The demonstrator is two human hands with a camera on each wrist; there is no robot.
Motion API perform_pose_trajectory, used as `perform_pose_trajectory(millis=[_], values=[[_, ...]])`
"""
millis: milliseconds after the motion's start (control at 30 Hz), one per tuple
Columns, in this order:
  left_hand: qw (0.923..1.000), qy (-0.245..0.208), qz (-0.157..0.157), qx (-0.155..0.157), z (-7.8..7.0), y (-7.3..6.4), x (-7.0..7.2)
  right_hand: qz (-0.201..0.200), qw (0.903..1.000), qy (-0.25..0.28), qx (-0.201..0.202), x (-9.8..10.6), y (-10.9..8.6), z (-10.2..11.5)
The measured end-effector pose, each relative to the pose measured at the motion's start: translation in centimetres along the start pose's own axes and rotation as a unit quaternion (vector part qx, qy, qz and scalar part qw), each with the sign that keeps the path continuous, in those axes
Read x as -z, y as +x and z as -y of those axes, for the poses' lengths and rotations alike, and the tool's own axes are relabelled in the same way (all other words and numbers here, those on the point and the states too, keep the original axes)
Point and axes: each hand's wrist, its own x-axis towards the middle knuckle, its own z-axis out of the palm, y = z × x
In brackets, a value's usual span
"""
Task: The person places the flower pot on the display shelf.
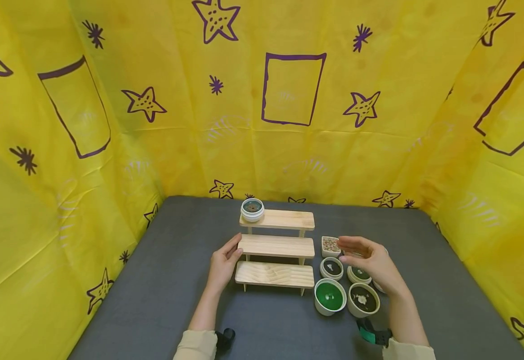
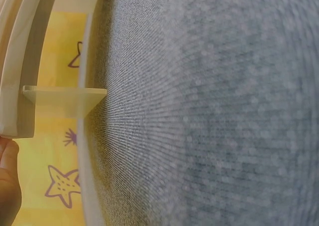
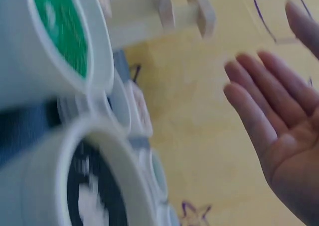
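A three-step wooden stand point(image 1: 274, 274) stands on the dark table, a small white pot point(image 1: 252, 216) on the left of its top step. My left hand point(image 1: 221, 265) is at the left end of the middle step, its fingertips against the wood; the left wrist view shows fingers point(image 2: 8, 158) at a board's end. My right hand point(image 1: 376, 262) is raised over a group of pots, fingers extended, holding nothing. Beneath and beside it are a square speckled dish point(image 1: 331, 246), a green-filled cup point(image 1: 330, 296), a dark-filled cup point(image 1: 363, 300) and smaller pots point(image 1: 331, 268). The hand partly hides some pots.
The grey tabletop point(image 1: 154, 300) extends around the stand and pots. Yellow cloth point(image 1: 289, 160) with purple stars hangs behind and along both sides. A dark band with a camera is on the left wrist, and a green and black strap point(image 1: 372, 334) on the right.
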Motion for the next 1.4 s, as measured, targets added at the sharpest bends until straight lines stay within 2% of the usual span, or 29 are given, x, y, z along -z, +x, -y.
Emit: perform_pose_trajectory(millis=[167, 333, 467, 600, 733, 1033, 1233, 1400], values=[[1.0000, -0.002, 0.002, -0.003, 0.1, 0.0, 0.0, 0.043, 0.9986, 0.029, 0.014, 1.7, -1.3, -2.0], [1.0000, 0.001, 0.000, -0.004, 0.4, 0.0, 0.0, 0.093, 0.9926, 0.073, 0.026, 2.9, -2.4, -3.8], [1.0000, -0.002, 0.002, -0.005, 0.4, 0.1, 0.0, 0.143, 0.9818, 0.117, 0.042, 3.7, -3.0, -5.2], [1.0000, -0.001, 0.002, -0.007, 0.5, 0.1, 0.0, 0.190, 0.9658, 0.165, 0.064, 4.1, -3.6, -6.3], [1.0000, 0.004, 0.002, -0.008, 0.4, 0.0, 0.0, 0.210, 0.9540, 0.196, 0.086, 4.3, -4.0, -6.9], [1.0000, -0.001, -0.003, -0.007, 0.2, 0.0, 0.0, 0.211, 0.9560, 0.191, 0.071, 4.5, -4.7, -7.9], [1.0000, -0.002, -0.003, -0.007, 0.3, 0.0, 0.0, 0.250, 0.9462, 0.187, 0.085, 4.4, -4.6, -8.5], [1.0000, -0.002, -0.004, -0.004, 0.2, 0.0, 0.0, 0.268, 0.9423, 0.181, 0.086, 4.3, -4.4, -8.9]])
